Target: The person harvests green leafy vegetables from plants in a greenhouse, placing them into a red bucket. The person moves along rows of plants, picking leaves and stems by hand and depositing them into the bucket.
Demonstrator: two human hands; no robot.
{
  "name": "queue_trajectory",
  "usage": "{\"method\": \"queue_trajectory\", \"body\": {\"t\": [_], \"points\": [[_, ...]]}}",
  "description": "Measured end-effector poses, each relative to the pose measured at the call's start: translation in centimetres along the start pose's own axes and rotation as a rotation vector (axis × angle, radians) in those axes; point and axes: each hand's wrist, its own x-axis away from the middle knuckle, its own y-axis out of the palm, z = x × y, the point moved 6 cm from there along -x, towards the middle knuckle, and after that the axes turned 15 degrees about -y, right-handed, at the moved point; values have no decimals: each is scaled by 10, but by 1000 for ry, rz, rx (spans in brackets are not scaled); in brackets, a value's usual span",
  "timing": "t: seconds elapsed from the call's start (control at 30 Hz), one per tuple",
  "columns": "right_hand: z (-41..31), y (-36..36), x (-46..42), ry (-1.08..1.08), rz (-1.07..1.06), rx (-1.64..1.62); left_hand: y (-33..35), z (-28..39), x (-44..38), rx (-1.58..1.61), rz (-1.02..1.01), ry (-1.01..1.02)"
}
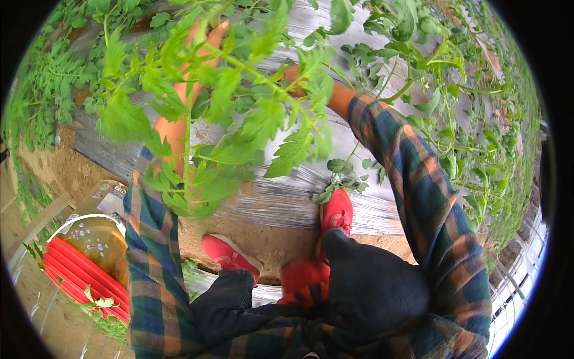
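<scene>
A leafy green tomato shoot (269,85) spreads close in front of me, partly blurred, and covers much of both hands. My left hand (208,42) reaches up behind its leaves at the upper left, with fingertips showing beside a stem; whether it grips that stem cannot be made out. At the upper middle, my right hand (293,80) is bent inward among the foliage, its fingers mostly hidden by leaves. Below both hands lies silver plastic mulch film (287,206). A thicker stem with a green tomato (428,25) stands to the right of my right hand.
At the lower left, a bucket (96,238) of brownish liquid stands beside a ribbed red plastic object (85,273). My red shoes (337,211) are on the film's edge and bare soil (273,240). Dense plant rows (493,148) run along the right and upper left.
</scene>
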Motion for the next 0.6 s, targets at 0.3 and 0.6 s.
{"method": "queue_trajectory", "body": {"t": [0.3,0.6], "points": [[6,-17,15,235,232,5,-19,10,32,15,-78,-196],[-40,-20,5,625,-60,370,-31,-11,31,93,-37,-315]]}}
